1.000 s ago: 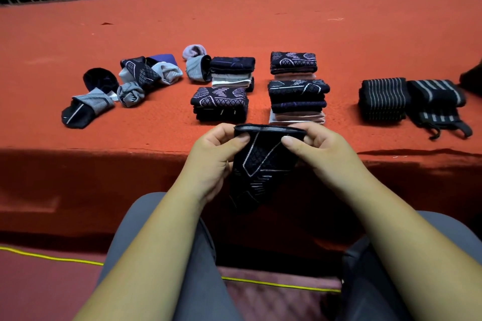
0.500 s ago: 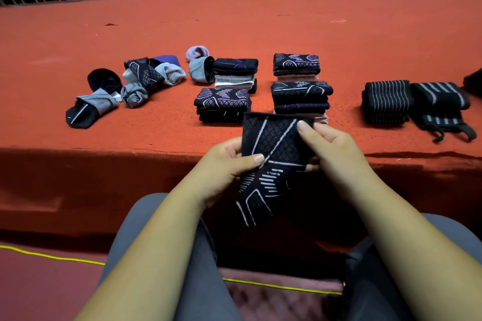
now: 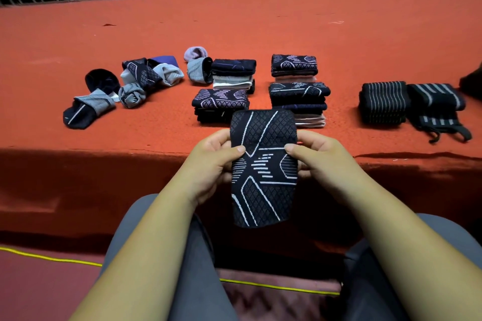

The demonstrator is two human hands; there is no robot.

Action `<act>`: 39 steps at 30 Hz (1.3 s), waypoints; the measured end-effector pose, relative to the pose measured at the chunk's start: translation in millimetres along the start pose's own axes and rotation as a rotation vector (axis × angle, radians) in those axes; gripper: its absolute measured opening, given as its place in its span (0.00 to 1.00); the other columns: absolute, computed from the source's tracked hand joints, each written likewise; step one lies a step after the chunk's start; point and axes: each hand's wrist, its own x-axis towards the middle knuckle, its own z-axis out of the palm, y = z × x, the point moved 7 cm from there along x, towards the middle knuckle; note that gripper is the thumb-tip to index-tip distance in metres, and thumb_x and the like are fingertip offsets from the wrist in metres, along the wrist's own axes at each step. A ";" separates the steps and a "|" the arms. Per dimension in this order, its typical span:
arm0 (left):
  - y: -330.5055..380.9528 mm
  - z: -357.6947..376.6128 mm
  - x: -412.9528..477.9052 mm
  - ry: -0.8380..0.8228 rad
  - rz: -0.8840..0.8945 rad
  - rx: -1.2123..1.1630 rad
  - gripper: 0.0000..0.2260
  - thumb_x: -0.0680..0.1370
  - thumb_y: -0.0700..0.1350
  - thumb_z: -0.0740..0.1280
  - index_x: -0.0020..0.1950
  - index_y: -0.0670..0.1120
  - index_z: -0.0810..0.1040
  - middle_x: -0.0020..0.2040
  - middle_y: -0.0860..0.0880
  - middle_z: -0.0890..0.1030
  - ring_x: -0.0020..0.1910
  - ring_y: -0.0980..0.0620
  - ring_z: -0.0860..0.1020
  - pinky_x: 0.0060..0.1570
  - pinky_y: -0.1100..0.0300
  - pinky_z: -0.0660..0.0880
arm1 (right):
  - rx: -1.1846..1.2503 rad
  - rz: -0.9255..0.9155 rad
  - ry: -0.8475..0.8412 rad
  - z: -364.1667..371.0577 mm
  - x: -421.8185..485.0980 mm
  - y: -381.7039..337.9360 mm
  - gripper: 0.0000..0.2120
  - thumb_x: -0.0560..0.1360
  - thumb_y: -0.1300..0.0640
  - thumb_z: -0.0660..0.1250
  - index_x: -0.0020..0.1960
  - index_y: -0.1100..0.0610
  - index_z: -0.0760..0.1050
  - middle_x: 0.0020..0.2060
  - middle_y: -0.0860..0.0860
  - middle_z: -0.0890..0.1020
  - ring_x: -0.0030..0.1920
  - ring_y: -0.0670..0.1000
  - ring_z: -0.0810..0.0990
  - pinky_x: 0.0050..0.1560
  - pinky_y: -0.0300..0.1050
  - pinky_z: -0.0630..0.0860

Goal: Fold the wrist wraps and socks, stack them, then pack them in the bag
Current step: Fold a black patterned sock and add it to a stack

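Pinching its side edges, our left grip (image 3: pixel 211 164) and right grip (image 3: pixel 320 162) are holding the sock (image 3: pixel 263 177) upright; we're judging it soft, light, floppy.

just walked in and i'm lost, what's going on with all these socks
A seated person is holding a dark patterned sock flat in front of them, the left hand pinching its left edge and the right hand its right edge. On the red table stand four stacks of folded socks, with a loose pile of unfolded socks to their left and two striped wrist wraps to their right. No bag is plainly in view.
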 end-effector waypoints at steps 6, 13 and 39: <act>4.8 -4.3 -0.2 0.010 0.027 -0.126 0.17 0.83 0.28 0.61 0.67 0.43 0.79 0.49 0.47 0.85 0.36 0.56 0.82 0.30 0.63 0.80 | 0.160 0.031 0.013 2.0 1.6 1.0 0.23 0.82 0.69 0.57 0.61 0.49 0.85 0.40 0.53 0.84 0.37 0.50 0.79 0.37 0.45 0.79; 7.6 -3.9 0.2 0.036 0.028 -0.158 0.16 0.80 0.27 0.60 0.51 0.44 0.83 0.56 0.42 0.88 0.44 0.49 0.86 0.39 0.56 0.85 | 0.322 0.025 0.011 5.3 3.0 -0.9 0.18 0.80 0.71 0.52 0.47 0.59 0.79 0.35 0.52 0.84 0.32 0.46 0.80 0.30 0.38 0.77; 0.0 1.0 0.1 -0.030 0.062 -0.039 0.19 0.81 0.35 0.71 0.71 0.39 0.75 0.67 0.33 0.80 0.61 0.35 0.80 0.65 0.28 0.71 | 0.124 0.094 -0.164 13.0 4.0 18.7 0.21 0.78 0.57 0.76 0.69 0.56 0.76 0.56 0.59 0.87 0.52 0.67 0.82 0.45 0.56 0.81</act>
